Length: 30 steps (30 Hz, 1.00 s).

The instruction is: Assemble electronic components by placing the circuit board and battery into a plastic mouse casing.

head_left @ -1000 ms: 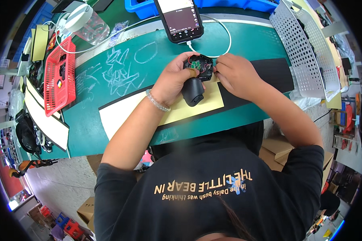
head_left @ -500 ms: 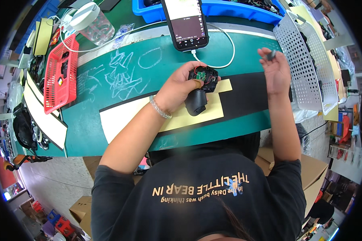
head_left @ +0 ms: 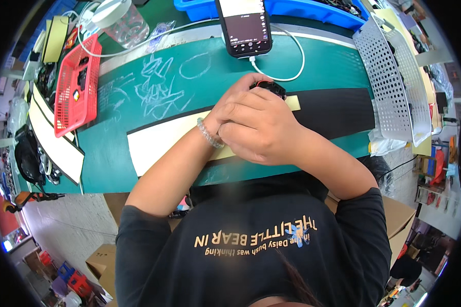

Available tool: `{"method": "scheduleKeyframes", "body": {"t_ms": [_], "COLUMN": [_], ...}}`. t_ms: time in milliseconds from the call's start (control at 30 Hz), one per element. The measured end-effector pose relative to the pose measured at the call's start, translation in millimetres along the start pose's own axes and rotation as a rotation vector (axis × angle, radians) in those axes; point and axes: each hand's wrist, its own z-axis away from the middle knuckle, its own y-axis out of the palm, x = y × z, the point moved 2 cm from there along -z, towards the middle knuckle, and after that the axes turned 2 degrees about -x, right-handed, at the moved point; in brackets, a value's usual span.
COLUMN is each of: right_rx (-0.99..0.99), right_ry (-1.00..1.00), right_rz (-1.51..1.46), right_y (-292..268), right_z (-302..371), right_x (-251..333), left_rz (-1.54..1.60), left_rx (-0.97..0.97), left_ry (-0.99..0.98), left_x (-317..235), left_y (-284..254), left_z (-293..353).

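A black plastic electronic device (head_left: 272,89) with a bit of red wire shows past my fingers, above the cream and black mat. My left hand (head_left: 234,98), with a clear beaded bracelet on its wrist, is closed around the device. Over it lies my right hand (head_left: 265,123), its fingers curled in against the left hand and the device. What the right fingers grip is hidden beneath them. Most of the device, with its circuit board and rounded body, is covered by both hands.
A phone (head_left: 244,30) with a white cable (head_left: 301,57) stands beyond my hands. A red basket (head_left: 92,92) is at left, a grey perforated basket (head_left: 381,77) at right. A blue tray (head_left: 312,13) and a clear jar (head_left: 125,25) are at the back.
My right hand has come in from beside the grey basket, where a small dark piece showed in its fingers, and now covers the device. The left hand keeps its hold.
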Motion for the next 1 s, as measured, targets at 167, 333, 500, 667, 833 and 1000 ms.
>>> {"method": "scheduleKeyframes", "body": {"t_ms": [167,333,500,667,833,1000], "right_rx": [0.153,0.201,0.131,-0.502,-0.253,-0.111], "right_ry": [0.103,0.179,0.105,0.564,0.878,0.865], "right_rz": [-0.082,0.01,-0.021,-0.547,-1.094,-0.997], "right_y": [-5.4,-8.7,-26.3,-57.9,-69.8,-76.7], "right_z": [3.2,-3.3,-4.1,24.6,36.4,24.4], "right_x": [0.6,-4.2,2.6,-21.9,-26.4,-25.4], "left_rz": [0.446,0.862,0.131,-0.184,-0.381,-0.505], "left_rx": [0.049,0.139,-0.018,-0.156,-0.066,-0.028], "left_ry": [0.082,-0.096,0.254,0.471,0.632,0.813], "left_x": [-0.5,12.4,-8.7,-32.8,-37.3,-41.4], "left_y": [5.1,3.9,6.9,25.0,33.3,41.0], "left_z": [7.8,7.8,10.5,28.0,34.7,37.5]}}
